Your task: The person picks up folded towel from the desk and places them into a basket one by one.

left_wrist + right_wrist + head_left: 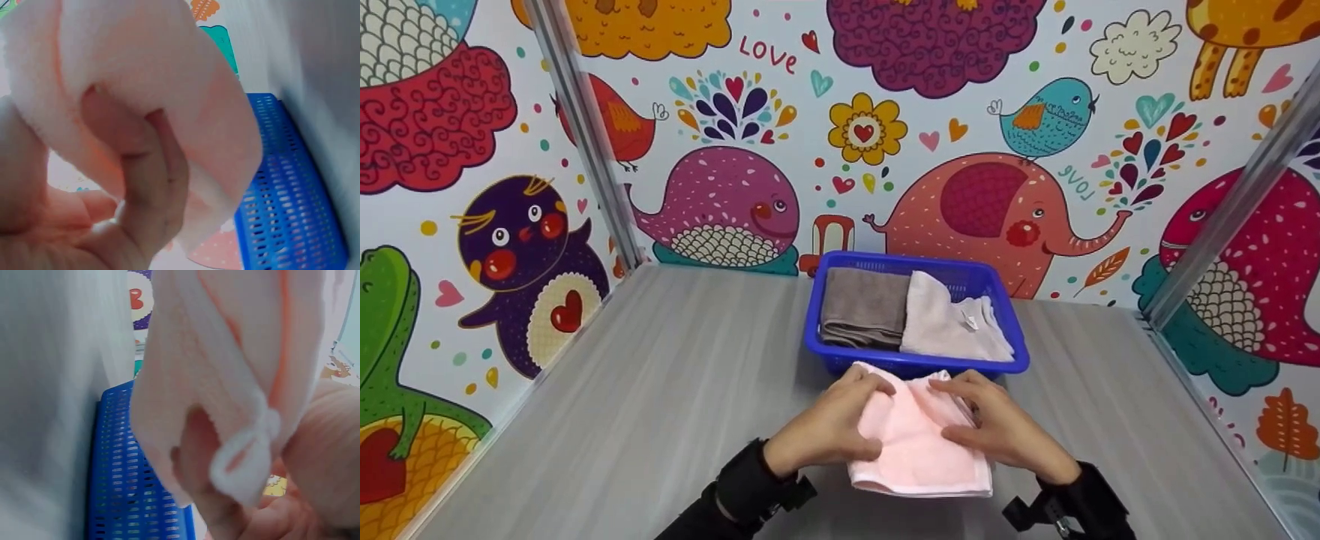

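A folded pink towel (915,450) is held up in front of the basket, between both hands. My left hand (832,424) grips its left side, thumb on the near face and fingers at the upper edge. On the other side my right hand (1005,424) pinches the towel's right edge. In the left wrist view, fingertips (112,121) press into the soft cloth. The right wrist view shows a finger (199,444) against the pink cloth beside a small white loop (242,461). Behind stands a blue plastic basket (1020,365) with a folded grey-brown towel (864,304) and a pale folded towel (949,322).
The basket stands on a grey wood-grain table (682,375), close to the back wall. Printed wall panels (780,112) with cartoon animals enclose the table at the back and both sides. Metal posts (592,135) mark the corners.
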A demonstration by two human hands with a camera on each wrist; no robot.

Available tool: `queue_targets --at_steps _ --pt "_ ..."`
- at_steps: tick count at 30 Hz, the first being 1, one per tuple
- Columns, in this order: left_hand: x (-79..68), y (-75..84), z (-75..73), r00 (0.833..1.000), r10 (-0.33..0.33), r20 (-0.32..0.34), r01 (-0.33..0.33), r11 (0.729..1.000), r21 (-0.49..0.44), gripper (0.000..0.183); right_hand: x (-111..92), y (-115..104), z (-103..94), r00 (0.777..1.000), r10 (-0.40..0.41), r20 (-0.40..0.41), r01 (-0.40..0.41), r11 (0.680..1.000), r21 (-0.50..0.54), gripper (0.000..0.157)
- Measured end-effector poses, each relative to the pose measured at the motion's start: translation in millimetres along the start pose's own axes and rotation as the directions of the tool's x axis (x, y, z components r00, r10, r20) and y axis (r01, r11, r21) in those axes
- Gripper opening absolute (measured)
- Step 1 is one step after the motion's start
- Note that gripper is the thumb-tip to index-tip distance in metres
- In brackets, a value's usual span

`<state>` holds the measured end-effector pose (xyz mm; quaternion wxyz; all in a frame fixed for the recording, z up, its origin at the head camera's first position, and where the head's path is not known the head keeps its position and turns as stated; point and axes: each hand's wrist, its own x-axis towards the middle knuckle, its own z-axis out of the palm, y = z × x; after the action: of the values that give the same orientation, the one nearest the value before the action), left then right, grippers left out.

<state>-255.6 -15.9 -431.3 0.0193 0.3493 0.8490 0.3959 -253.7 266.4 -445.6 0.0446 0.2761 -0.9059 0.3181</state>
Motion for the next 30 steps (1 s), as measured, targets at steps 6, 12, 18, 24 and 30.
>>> queue_targets --at_steps 6,12,18,24,30 --pt "1.9 4.5 -6.6 0.998 0.018 -0.068 -0.016 0.999 0.03 0.06 1.5 -7.9 -3.8 0.992 0.006 -0.127 -0.003 1.0 0.023 0.054" --pt "9.4 3.7 -14.4 0.989 0.045 -0.141 -0.033 0.996 0.084 0.061 10.3 -5.3 -1.4 0.936 -0.163 -0.312 0.16 0.987 -0.036 0.056" --pt "32.4 -8.6 -22.0 0.965 0.07 -0.253 -0.038 0.991 0.128 0.063 31.5 7.4 -4.1 0.894 -0.213 -0.395 0.196 0.977 -0.083 0.055" --pt "56.8 -25.2 -25.3 0.949 0.042 -0.314 -0.003 0.992 0.123 0.065 57.8 22.7 -6.2 0.898 -0.165 -0.407 0.13 0.985 -0.113 0.051" --pt "79.4 -37.2 -27.1 0.925 -0.033 -0.378 0.072 0.993 0.09 0.064 78.6 28.0 -9.8 0.87 -0.115 -0.479 0.078 0.992 -0.096 0.042"
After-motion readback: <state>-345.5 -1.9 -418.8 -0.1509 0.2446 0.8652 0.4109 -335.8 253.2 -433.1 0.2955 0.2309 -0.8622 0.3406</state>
